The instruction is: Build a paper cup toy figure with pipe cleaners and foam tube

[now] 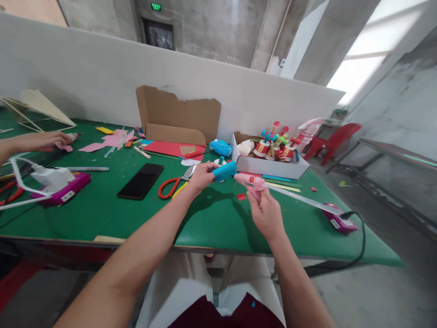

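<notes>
My left hand (202, 176) is closed on a rolled blue paper tube (225, 171), held above the green tabletop. Around the handle of a pink hot glue gun (251, 181) my right hand (266, 209) is wrapped. The gun's nozzle points left, close to the tube's right end; whether they touch I cannot tell. A long clear glue stick (300, 197) sticks out of the gun's back. Just behind the tube stands a small white piece with a teal paper spring (221, 161), partly hidden. Scissors with orange handles (169, 187) lie beside my left hand.
A white box (273, 167) holds paper-cup figures. A black phone (141, 181) lies left, red paper (170, 148) behind it. Purple power strips (339, 219) with cables sit at both sides. Another person's hand (54, 140) works at far left. Cardboard (180, 111) leans against the white partition.
</notes>
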{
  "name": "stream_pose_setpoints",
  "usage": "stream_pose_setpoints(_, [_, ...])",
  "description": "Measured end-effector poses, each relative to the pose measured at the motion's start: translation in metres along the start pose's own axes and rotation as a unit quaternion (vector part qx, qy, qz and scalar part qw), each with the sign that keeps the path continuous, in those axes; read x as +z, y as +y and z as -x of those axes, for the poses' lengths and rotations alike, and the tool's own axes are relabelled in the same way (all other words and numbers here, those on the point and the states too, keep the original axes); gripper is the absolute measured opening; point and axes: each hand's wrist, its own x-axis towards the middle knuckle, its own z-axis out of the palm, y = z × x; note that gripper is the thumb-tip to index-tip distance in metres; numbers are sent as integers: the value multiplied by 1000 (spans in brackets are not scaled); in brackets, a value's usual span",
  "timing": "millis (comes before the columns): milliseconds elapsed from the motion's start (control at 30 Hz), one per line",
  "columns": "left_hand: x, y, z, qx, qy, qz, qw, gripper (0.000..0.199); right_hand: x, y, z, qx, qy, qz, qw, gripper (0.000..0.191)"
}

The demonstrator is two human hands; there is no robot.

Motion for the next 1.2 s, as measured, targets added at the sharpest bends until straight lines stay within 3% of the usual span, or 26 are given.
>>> stream_pose_setpoints(533, [0, 1, 1, -4, -5, 17, 1000, 19, -2, 1, -1, -7, -4, -5, 1000, 42])
stream_pose_setpoints(800, [0, -3, -1, -13, 1, 33, 999, 19, -10, 5, -4, 43, 2, -80, 996, 36])
stream_pose_setpoints(900, [0, -1, -1, -26, 2, 63, 998, 17, -18, 8, -5, 102, -28, -203, 973, 31])
stream_pose_setpoints(1033, [0, 2, 0, -69, -12, 115, 991, 21, -24, 6, -4, 198, -61, -372, 905, 37])
stream_pose_setpoints(1200, [2, -2, 1, -129, -33, 178, 975, 28, -22, 1, -4, 257, -63, -454, 851, 41])
